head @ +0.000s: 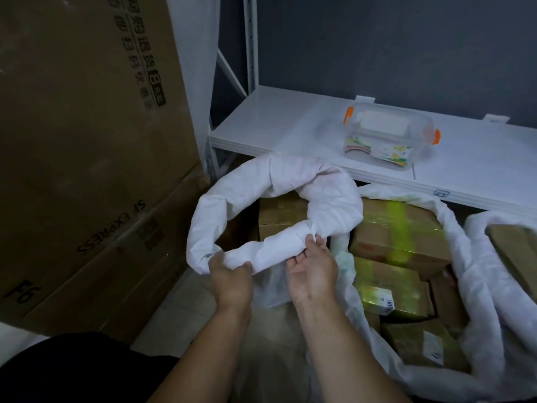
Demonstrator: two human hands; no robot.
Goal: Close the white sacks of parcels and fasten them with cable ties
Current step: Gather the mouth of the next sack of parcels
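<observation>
Gripping the rolled rim of a white sack (232, 199), the left hand (231, 282) curls its fingers round the near edge, while the right hand (312, 271), palm up, pinches the same roll just beside it. The sack stands open below a white shelf (276, 126), with cardboard parcels (282, 216) showing inside. It sits between tall cardboard boxes (87, 141) on the left and a second open sack (449, 225) on the right.
</observation>
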